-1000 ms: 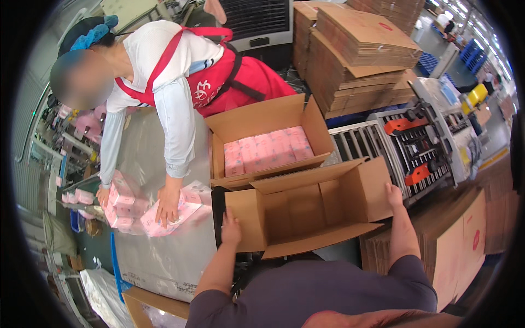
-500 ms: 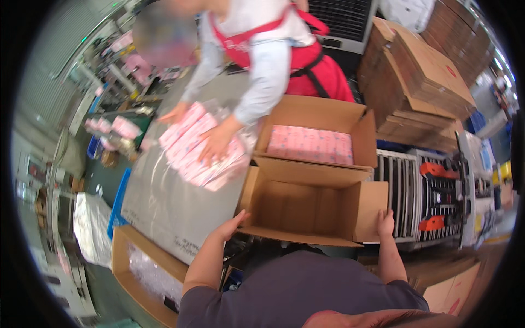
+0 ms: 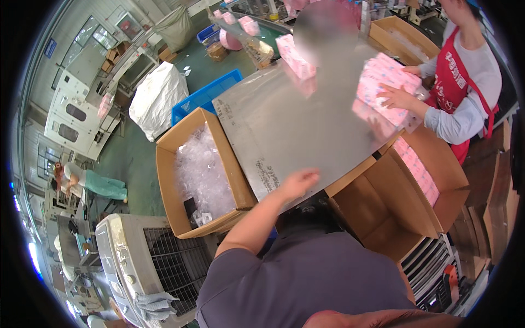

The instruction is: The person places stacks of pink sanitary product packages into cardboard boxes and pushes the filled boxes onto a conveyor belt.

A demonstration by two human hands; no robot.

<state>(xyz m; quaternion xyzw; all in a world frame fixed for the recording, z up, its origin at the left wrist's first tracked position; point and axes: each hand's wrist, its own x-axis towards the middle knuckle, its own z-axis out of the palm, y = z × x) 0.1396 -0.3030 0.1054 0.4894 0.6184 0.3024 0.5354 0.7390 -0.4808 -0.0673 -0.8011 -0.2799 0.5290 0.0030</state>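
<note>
My left hand (image 3: 301, 183) is raised over the near edge of the grey metal table (image 3: 295, 136). It holds nothing, and its fingers look loosely stretched, slightly blurred. My right hand is not visible; only a sliver of that arm shows beside my body. Just right of my left hand sits an open cardboard box (image 3: 383, 202) with a bare inside. Behind it a second cardboard box (image 3: 445, 180) holds a row of pink packs (image 3: 416, 169). Across the table a co-worker in a red apron (image 3: 454, 76) has both hands on a stack of pink printed packs (image 3: 385, 85).
A carton of clear plastic bags (image 3: 205, 169) stands left of the table, with a blue crate (image 3: 208, 95) and a white sack (image 3: 158, 98) beyond. More pink packs (image 3: 295, 57) lie at the table's far edge. Lower right is a roller conveyor (image 3: 432, 268); lower left, a grille-fronted machine (image 3: 131, 262).
My view has swung left. My left hand has let go of the bare box and moved over the table edge. My right hand has left view. The co-worker's packs are now nearer the filled box.
</note>
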